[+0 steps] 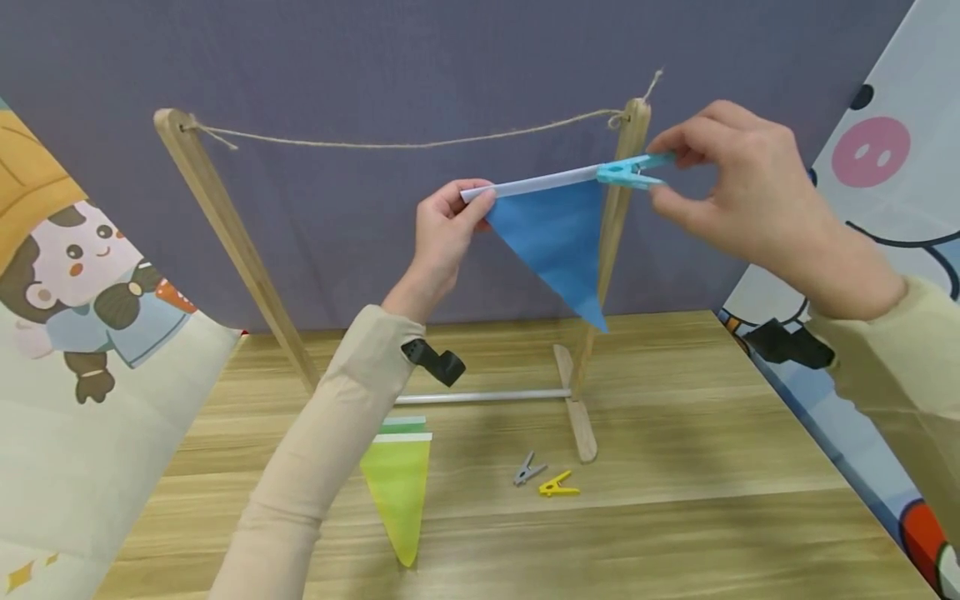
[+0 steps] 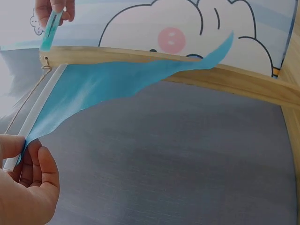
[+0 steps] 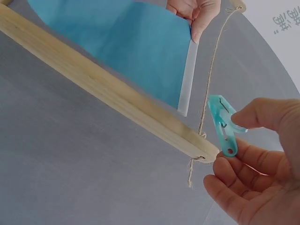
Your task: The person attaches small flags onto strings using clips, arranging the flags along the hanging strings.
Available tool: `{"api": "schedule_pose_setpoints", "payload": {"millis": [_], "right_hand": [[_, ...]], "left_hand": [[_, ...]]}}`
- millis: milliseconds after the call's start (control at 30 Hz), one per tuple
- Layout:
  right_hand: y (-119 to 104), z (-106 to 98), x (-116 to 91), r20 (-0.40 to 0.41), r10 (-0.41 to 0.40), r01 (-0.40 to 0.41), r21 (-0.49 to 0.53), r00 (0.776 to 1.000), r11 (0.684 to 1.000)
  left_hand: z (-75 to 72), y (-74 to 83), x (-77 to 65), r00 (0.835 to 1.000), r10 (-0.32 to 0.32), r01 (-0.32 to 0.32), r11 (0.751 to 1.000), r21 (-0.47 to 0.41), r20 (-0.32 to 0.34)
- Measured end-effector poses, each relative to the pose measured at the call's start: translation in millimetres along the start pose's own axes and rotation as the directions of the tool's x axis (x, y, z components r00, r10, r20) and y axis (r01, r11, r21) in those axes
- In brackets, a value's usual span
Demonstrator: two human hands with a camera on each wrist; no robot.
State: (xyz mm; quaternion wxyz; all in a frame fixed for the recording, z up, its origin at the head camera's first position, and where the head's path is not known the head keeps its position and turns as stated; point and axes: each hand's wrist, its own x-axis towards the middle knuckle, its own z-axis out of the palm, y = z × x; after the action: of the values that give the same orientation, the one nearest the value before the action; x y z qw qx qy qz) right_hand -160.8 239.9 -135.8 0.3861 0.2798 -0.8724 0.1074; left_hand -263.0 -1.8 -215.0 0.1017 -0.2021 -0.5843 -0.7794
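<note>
My left hand pinches the left end of the white strip along the top of a blue triangular flag, whose tip hangs down. My right hand pinches the handles of a light blue clothespin between thumb and fingers. In the head view the clothespin overlaps the strip's right end; both wrist views show a gap between them. Behind and above the flag, a twine line sags between two wooden posts. Nothing is clipped on the twine.
Yellow and green flags lie on the wooden table, partly behind my left sleeve. Grey and yellow clothespins lie to their right. The right post stands on a wooden foot joined to a white crossbar.
</note>
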Motion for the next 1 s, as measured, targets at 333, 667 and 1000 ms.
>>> {"api": "schedule_pose_setpoints", "payload": {"millis": [333, 667, 1000], "right_hand": [[4, -1, 10, -0.066, -0.061, 0.062, 0.009, 0.996, 0.998], [1, -4, 27, -0.009, -0.07, 0.07, -0.01, 0.997, 0.997], [-3, -6, 45, 0.077, -0.047, 0.052, -0.057, 0.996, 0.997]], "left_hand": [[6.9, 3.5, 8.6, 1.0, 0.022, -0.023, 1.0, -0.014, -0.017], [12.3, 10.1, 15.5, 0.998, 0.032, -0.033, 0.999, -0.021, -0.048], [12.9, 14.7, 19.7, 0.996, 0.041, -0.042, 0.999, -0.01, -0.081]]}}
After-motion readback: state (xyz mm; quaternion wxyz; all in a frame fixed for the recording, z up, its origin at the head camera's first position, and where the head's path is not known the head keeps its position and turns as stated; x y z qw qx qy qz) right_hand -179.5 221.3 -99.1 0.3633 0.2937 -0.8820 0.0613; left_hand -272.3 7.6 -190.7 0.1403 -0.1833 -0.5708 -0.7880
